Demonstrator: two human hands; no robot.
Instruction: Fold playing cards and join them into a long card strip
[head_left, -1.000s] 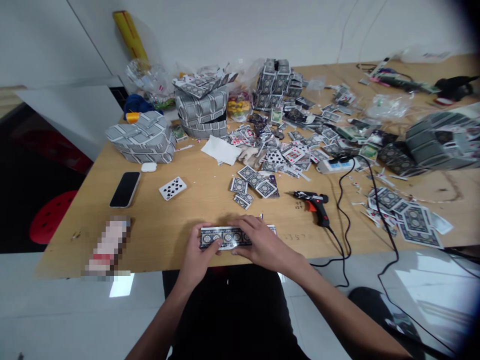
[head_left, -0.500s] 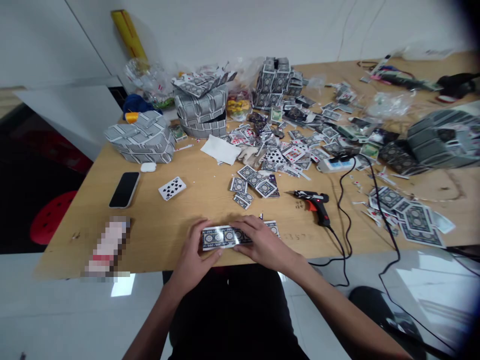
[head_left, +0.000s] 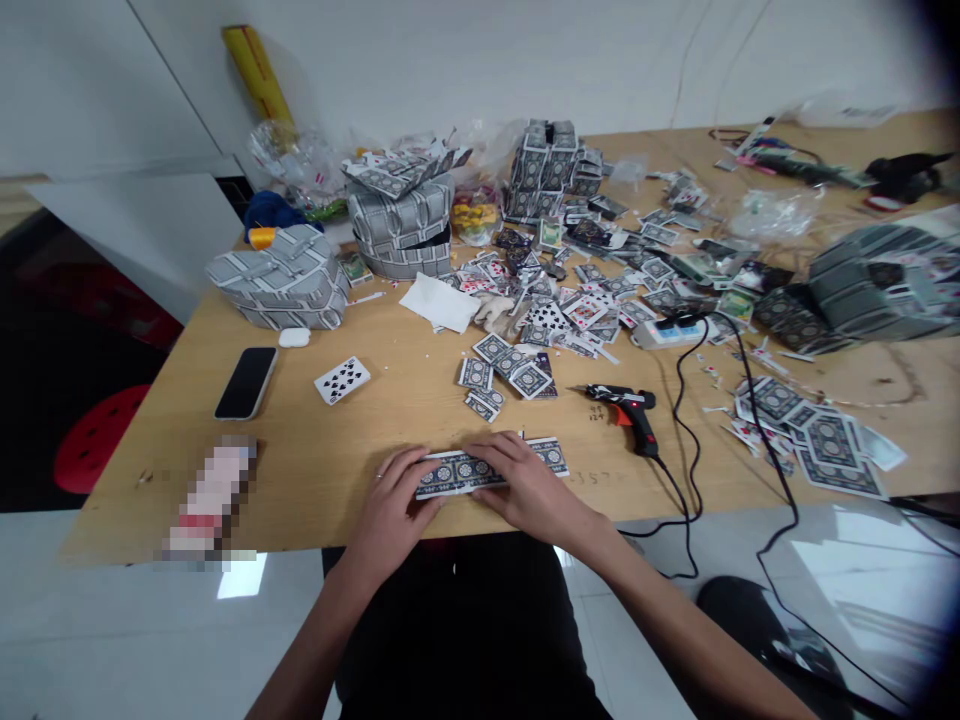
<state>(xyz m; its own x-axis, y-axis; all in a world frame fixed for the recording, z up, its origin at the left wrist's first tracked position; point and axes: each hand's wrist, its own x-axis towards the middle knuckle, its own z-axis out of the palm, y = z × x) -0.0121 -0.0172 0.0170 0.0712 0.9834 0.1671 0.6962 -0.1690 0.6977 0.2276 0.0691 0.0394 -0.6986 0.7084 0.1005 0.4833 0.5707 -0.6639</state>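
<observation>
Behind the wooden tabletop [head_left: 322, 450], a pale wall [head_left: 450, 60] is seen. Near the front edge, a card strip [head_left: 454, 472] is held between both hands, its long axis running left to right, the right end angled slightly away from the body. Its left end is gripped by the left hand [head_left: 397, 508], fingers above, thumb at the near edge; its middle is covered by the curled right hand [head_left: 523, 484], beyond which the right end protrudes. Loose cards [head_left: 530, 380] are scattered ahead of the hands, and a glue gun [head_left: 637, 412] is placed to their right. Farther off, ahead and left, a grey box [head_left: 281, 280] is seen, its contents hidden; beside it, a taller box [head_left: 401, 215] is heaped with cut cards [head_left: 409, 165]. Yellow pieces [head_left: 474, 214] are contained in the adjoining clear bag [head_left: 477, 234].
</observation>
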